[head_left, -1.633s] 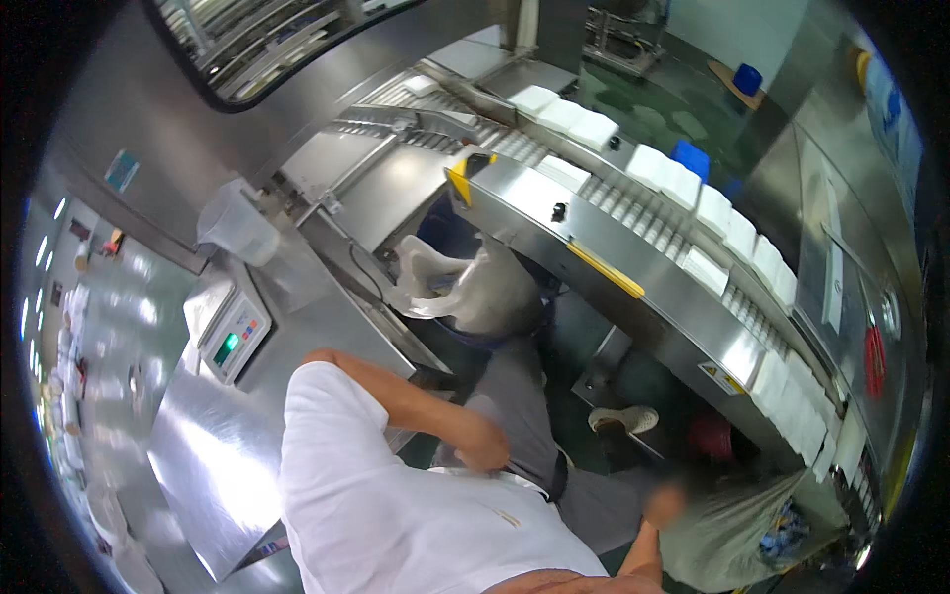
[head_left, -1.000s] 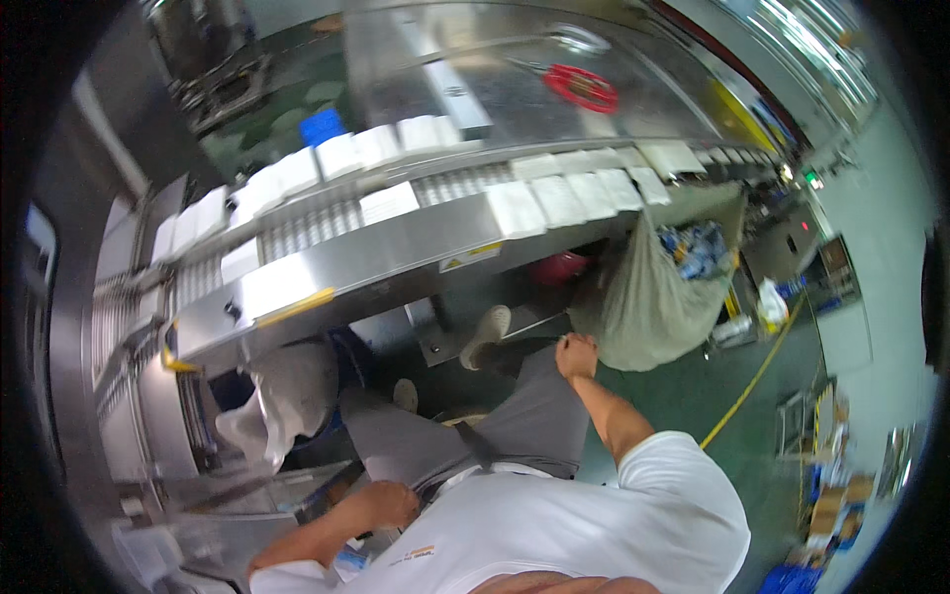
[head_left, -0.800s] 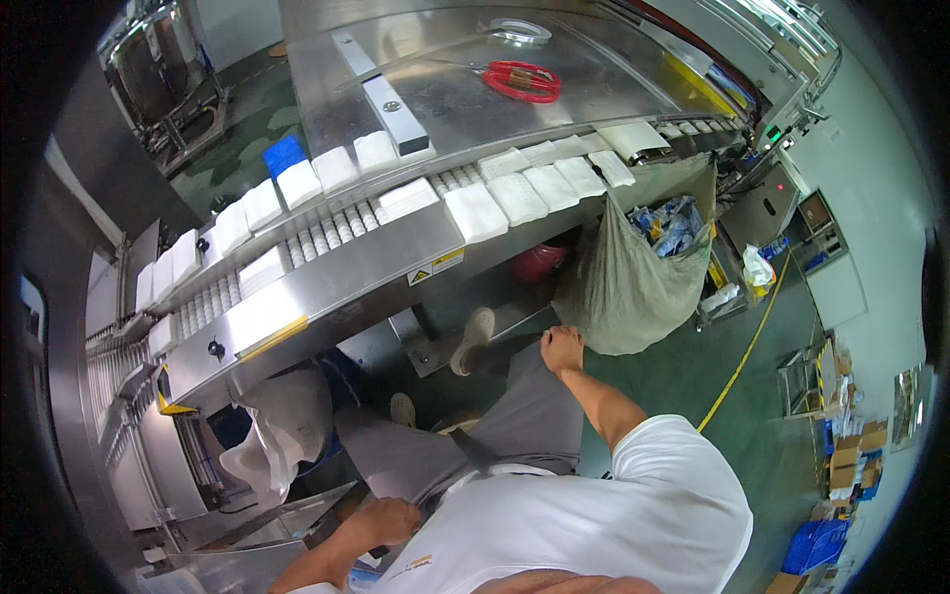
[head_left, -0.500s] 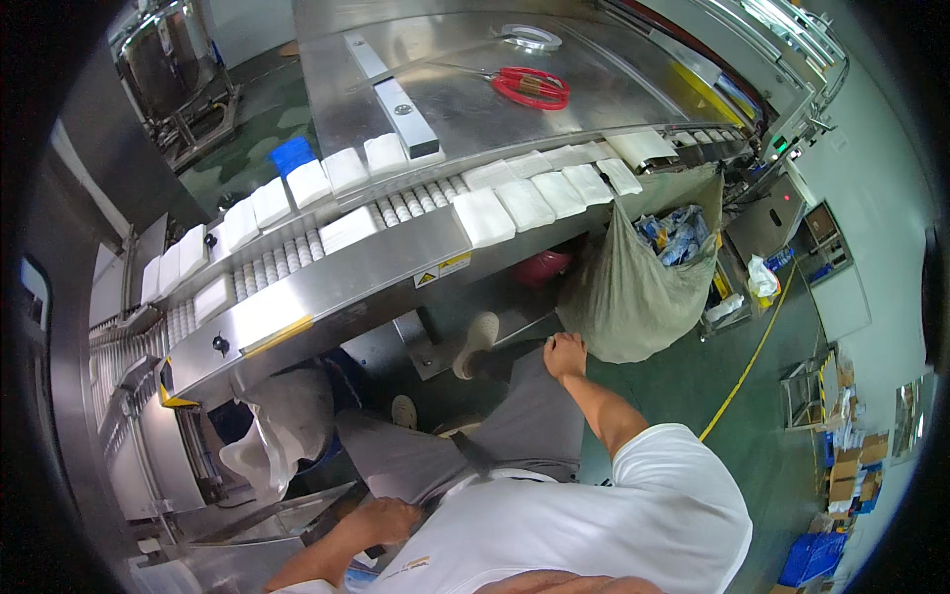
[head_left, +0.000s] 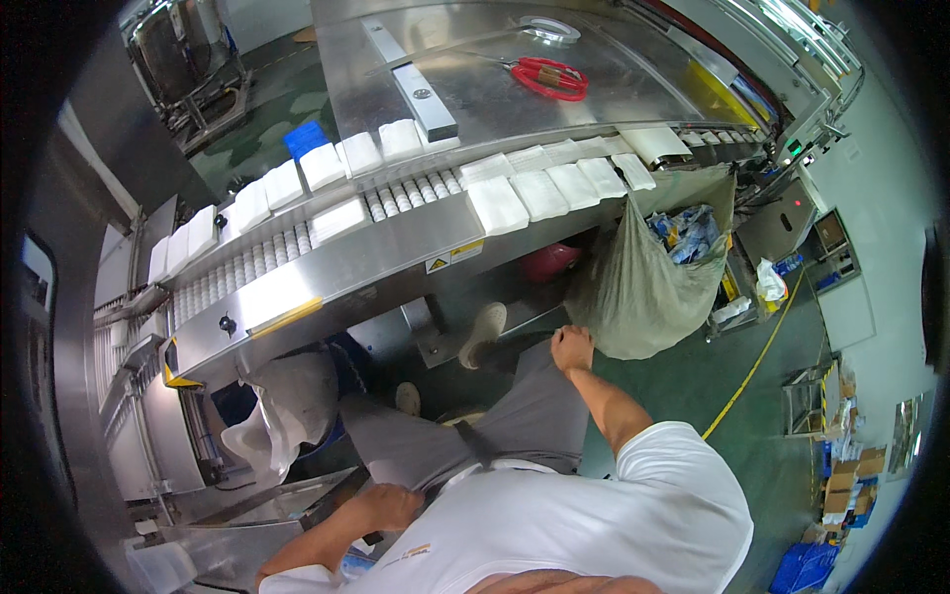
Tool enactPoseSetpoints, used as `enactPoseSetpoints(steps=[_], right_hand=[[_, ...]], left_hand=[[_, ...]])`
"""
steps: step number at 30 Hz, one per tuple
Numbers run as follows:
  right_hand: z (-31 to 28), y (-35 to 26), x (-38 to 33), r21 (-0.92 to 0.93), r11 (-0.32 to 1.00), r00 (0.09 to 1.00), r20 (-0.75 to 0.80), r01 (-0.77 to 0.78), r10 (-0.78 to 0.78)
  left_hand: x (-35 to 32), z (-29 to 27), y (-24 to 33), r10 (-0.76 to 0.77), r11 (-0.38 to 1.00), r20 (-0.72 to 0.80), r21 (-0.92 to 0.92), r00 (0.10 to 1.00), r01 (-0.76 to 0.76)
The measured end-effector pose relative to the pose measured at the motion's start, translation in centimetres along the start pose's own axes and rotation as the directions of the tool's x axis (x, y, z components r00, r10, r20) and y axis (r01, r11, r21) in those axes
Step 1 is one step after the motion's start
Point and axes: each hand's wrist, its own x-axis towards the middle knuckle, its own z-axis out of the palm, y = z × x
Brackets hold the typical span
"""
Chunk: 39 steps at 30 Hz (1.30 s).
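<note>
My right hand (head_left: 572, 348) rests on my right knee with its fingers curled in and nothing visible in it. My left hand (head_left: 393, 507) lies against my left thigh near the hip; its fingers are mostly hidden. Neither hand touches the roller conveyor (head_left: 346, 267) in front of me. One white folded pad stack (head_left: 338, 220) lies on its rollers. More white pads (head_left: 497, 205) lie in a row along the near edge, right of the middle. Another row of white pad stacks (head_left: 282, 185) lines the far ledge, beside a blue piece (head_left: 306, 140).
A beige cloth sack (head_left: 633, 307) holding crumpled blue-and-white wrappers hangs right of the conveyor. On the steel tabletop lie a red coil (head_left: 549, 79), a metal bar (head_left: 421, 94) and a white ring (head_left: 549, 31). A whitish bag (head_left: 282, 416) hangs below left. Cardboard boxes (head_left: 846, 480) stand far right.
The pad stack on the rollers has moved left along the conveyor, and another stack has left the rollers' left part. The view has shifted slightly. Both hands stay in place.
</note>
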Motion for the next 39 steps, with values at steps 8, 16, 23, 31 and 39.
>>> enactPoseSetpoints(steps=[8, 16, 23, 31, 39], right_hand=[[0.8, 0.6, 0.0, -0.03, 0.999, 0.996, -0.082, 0.015, -0.017], [0.6, 0.1, 0.1, -0.013, 1.0, 0.999, -0.048, 0.0, -0.001], [0.0, -0.1, 0.1, 0.012, 1.0, 0.998, 0.068, -0.003, 0.003], [0.0, 0.2, 0.1, -0.014, 1.0, 0.998, 0.052, -0.016, 0.016], [0.0, 0.0, 0.2, -0.006, 1.0, 0.998, 0.064, -0.014, 0.014]], left_hand=[[-0.4, -2.1, 1.4, -0.021, 1.0, 0.003, -0.004, 1.0, 0.021], [-0.6, -1.7, 0.9, -0.005, 1.0, -0.008, -0.009, 1.0, 0.004], [-0.5, -2.0, 1.5, -0.069, 0.998, -0.007, 0.016, 0.998, 0.069], [-0.5, -1.9, 1.4, -0.055, 0.998, -0.011, 0.027, 0.998, 0.055], [-0.4, -0.7, 0.6, 0.037, 0.997, -0.089, 0.075, 0.995, -0.03]])
